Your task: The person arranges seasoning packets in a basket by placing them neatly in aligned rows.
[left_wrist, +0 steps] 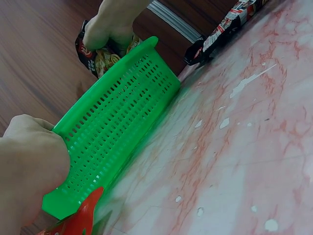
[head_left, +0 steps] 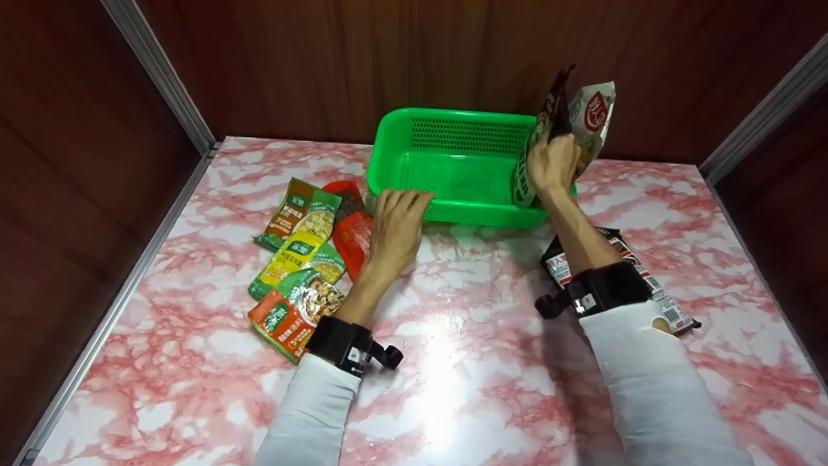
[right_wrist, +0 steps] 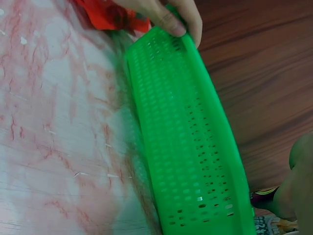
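Observation:
A green plastic basket point(head_left: 462, 211) with slotted walls stands near the back panel. My left hand point(head_left: 396, 226) grips its near rim at the left corner, fingers over the edge. In the right wrist view, the thumb of that left hand point(right_wrist: 168, 17) lies on the outer wall. At the basket's right end, my right hand point(head_left: 554, 162) holds food packets upright, a dark one point(head_left: 557, 97) and a white one with a red logo point(head_left: 595, 116). Their lower part reaches into the basket, partly hidden by the hand.
Left of the basket lie several soup packets, among them a brown-and-green one point(head_left: 301, 210), a yellow one point(head_left: 297, 259) and an orange one point(head_left: 284, 320). Red packets point(head_left: 354, 239) lie against the basket's left end. Under my right forearm is a black-and-white packet point(head_left: 666, 304). Wood-look panels point(head_left: 446, 58) enclose the marbled table point(head_left: 453, 382).

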Available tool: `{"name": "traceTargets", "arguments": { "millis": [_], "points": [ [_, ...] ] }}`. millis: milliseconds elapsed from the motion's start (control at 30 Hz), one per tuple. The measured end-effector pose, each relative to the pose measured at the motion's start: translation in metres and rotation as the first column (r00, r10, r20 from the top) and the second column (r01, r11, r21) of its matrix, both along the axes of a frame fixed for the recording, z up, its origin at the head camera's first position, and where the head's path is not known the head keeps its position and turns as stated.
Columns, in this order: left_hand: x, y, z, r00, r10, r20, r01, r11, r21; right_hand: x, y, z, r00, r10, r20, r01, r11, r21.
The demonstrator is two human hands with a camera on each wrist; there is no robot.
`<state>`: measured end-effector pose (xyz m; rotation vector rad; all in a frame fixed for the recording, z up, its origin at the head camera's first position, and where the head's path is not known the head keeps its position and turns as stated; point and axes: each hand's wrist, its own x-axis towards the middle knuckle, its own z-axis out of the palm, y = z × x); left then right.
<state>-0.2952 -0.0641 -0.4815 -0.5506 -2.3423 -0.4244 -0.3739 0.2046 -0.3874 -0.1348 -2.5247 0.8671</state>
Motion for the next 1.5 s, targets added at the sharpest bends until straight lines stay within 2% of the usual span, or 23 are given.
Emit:
{"name": "traceTargets", "arguments": {
  "millis": [433, 767, 933, 1200, 1500],
  "points": [
    [0.0, 0.002, 0.001, 1.0, -0.01, 0.01, 0.01, 1.0, 0.003, 0.002, 0.002, 0.001, 0.997, -0.056, 0.06, 0.061, 0.994, -0.086],
    [0.001, 0.001, 0.002, 1.0, -0.007, 0.007, 0.007, 1.0, 0.003, 0.006, 0.001, 0.001, 0.995, -0.06, 0.084, 0.081, 0.96, -0.267],
    [0.001, 0.0, 0.001, 1.0, -0.016, -0.003, 0.016, 1.0, 0.02, 0.006, 0.002, -0.001, 0.995, -0.067, 0.075, 0.087, 0.949, -0.304],
    [0.0, 0.0, 0.0, 1.0, -0.022, 0.018, 0.022, 1.0, 0.021, 0.011, 0.004, -0.001, 0.986, -0.064, 0.151, 0.115, 0.928, -0.354],
    [0.002, -0.001, 0.002, 0.999, -0.021, 0.036, 0.02, 0.999, 0.027, 0.023, 0.003, 0.0, 0.995, -0.065, 0.072, 0.087, 0.932, -0.351]
  ]
}}
